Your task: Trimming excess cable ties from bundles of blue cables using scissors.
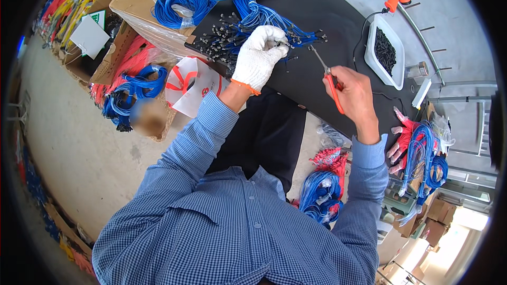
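Watching from above, I see the gloved left hand (260, 55) pinching blue wires (274, 18) on the black counter (317, 0) while the bare right hand (353, 95) grips red-handled cutters (328, 79), whose tip could nick those fingers.

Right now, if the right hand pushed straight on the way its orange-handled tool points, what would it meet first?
Probably the black-tipped ends of the blue wires pinched by the gloved left hand; the right hand aims its orange-handled tool there, though depth is unclear.
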### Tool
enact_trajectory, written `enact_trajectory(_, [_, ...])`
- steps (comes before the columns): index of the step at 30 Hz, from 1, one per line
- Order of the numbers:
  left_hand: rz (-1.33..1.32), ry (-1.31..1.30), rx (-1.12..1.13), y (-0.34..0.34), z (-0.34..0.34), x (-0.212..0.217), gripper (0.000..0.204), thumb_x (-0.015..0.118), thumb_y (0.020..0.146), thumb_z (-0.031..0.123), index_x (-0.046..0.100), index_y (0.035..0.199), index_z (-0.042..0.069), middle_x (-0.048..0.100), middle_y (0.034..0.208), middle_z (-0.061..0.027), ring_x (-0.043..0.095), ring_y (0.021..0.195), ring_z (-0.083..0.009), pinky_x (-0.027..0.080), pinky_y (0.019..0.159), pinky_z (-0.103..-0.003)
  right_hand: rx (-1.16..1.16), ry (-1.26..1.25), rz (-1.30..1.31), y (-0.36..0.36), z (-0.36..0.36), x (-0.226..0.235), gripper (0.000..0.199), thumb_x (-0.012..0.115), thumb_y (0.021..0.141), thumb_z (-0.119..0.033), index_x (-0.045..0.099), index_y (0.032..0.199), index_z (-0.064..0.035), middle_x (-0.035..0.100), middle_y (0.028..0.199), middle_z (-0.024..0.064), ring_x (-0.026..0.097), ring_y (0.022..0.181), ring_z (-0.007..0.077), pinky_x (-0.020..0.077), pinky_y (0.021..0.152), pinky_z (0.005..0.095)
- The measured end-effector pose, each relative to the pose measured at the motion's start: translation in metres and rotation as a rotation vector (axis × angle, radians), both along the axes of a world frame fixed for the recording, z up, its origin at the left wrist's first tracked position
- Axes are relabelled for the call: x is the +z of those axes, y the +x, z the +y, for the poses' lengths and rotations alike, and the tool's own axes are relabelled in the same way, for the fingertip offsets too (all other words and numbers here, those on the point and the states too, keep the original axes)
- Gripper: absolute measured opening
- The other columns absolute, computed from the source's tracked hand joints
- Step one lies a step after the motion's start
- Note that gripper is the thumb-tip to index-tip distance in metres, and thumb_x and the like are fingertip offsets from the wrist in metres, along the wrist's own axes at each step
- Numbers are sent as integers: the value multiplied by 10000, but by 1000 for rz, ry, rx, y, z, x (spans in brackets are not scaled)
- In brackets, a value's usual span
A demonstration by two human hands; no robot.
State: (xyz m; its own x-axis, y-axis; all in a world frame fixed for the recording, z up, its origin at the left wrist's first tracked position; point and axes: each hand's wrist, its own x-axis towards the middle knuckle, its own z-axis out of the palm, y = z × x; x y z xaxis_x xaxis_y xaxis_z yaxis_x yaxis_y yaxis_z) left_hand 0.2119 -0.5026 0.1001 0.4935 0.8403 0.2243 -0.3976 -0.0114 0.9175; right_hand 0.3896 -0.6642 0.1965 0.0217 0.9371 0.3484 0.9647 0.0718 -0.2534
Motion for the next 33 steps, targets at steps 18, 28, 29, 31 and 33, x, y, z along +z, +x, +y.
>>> enact_trajectory(18, [243,469,429,-2,-27,5,595,692,861,-115,488,1409,-3,520,1319,-150,695,939,-184,576,812,-309,-445,5,70,67,-3,-89,263,626,948,-91,702,1195,-39,743,1104,224,736,931,376,595,829,428])
enact_trajectory(28, [432,504,315,-16,-36,15,823,670,881,-84,286,1605,-5,541,1391,-202,685,944,-181,567,795,-295,-141,169,1452,26,102,-124,563,502,875,97,604,1413,-36,688,1286,74,645,1044,148,515,931,296])
enact_trajectory(29, [463,517,328,-12,-31,18,825,665,885,-76,280,1611,-1,528,1431,-211,684,932,-189,568,813,-306,-70,169,1190,18,106,-115,589,492,859,113,615,1412,-49,691,1273,59,642,1044,138,503,946,290])
enact_trajectory(31, [458,514,233,-7,-15,13,794,660,891,-63,315,1603,5,500,1511,-209,689,995,-232,566,865,-328,-26,216,1066,-13,104,-95,599,485,825,148,636,1371,-45,696,1246,43,646,1097,157,484,994,289])
enact_trajectory(33, [413,574,161,1,0,5,701,665,906,-20,411,1558,10,525,1514,-209,602,1313,-313,512,1049,-352,-25,270,739,-30,100,-85,582,506,831,135,631,1366,-56,688,1266,82,660,1115,203,488,1002,300])
